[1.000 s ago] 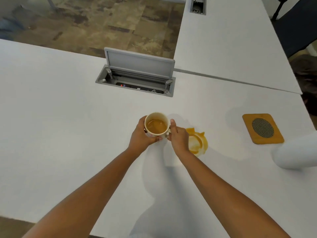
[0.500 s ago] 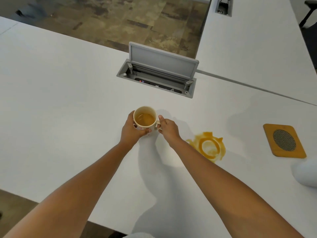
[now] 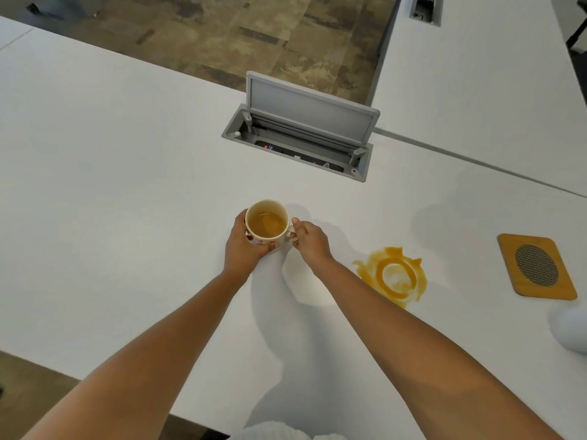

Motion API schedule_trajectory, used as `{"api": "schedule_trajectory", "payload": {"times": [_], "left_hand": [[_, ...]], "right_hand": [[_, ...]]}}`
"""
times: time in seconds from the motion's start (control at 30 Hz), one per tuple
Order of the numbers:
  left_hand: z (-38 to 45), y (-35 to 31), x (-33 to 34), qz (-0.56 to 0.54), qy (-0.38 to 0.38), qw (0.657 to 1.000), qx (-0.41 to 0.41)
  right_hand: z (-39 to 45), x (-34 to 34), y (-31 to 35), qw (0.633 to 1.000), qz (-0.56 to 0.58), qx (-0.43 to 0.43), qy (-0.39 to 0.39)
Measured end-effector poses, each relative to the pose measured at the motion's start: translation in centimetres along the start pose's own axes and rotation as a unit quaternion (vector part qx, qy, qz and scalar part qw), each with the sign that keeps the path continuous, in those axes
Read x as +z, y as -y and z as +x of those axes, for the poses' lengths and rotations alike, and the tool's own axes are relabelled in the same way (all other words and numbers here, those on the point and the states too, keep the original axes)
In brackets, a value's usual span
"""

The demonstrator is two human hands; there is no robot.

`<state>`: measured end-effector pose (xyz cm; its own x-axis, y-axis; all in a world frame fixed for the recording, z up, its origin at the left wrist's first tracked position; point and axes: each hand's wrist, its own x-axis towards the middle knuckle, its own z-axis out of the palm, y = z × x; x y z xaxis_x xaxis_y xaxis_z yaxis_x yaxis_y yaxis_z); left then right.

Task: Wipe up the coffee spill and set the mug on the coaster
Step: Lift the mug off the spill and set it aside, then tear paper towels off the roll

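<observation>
- Two hands on the mug: left hand wraps its side, right hand pinches the handle.
- Spill sits right of them, coaster beyond, all on the desk.

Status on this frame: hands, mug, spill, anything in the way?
Left hand wraps mug; right hand pinches its handle. Spill unwiped; coaster bare, to the right. Nothing in the way.

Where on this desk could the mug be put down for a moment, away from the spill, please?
The widest bare patch of the desk lies left of the mug, which both hands hold, running to the near edge. Another lies between the cable box and the mug. It is busier to the right: the coffee spill, then the coaster and a white object at the frame edge.
</observation>
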<state>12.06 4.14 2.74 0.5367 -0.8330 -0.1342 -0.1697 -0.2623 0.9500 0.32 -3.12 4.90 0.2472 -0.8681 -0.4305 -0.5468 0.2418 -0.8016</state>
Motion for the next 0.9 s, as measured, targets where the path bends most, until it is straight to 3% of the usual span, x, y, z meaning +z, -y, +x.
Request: {"api": "schedule_trajectory", "payload": {"times": [0.27,0.37,0.5,0.7,0.9], "left_hand": [[0.3,-0.1,0.0,0.003,0.023,1.0,-0.002],[0.4,-0.1,-0.2,0.076,0.046,0.996,0.013],[-0.6,-0.7,-0.4,0.083,0.022,0.996,0.006],[-0.9,-4.2,1.0,0.186,0.02,0.976,0.112],[-2.2,-7.9,4.7,0.223,0.017,0.957,0.183]], "right_hand": [[-0.1,-0.4,0.0,1.0,-0.025,-0.013,0.002],[-0.2,-1.0,0.1,0.998,-0.058,-0.025,0.007],[-1.0,-2.5,-0.1,0.995,-0.096,-0.035,-0.012],[-2.2,-5.5,-0.3,0.99,-0.108,-0.071,-0.052],[-3.7,-8.6,-1.6,0.988,-0.089,-0.076,-0.099]]}}
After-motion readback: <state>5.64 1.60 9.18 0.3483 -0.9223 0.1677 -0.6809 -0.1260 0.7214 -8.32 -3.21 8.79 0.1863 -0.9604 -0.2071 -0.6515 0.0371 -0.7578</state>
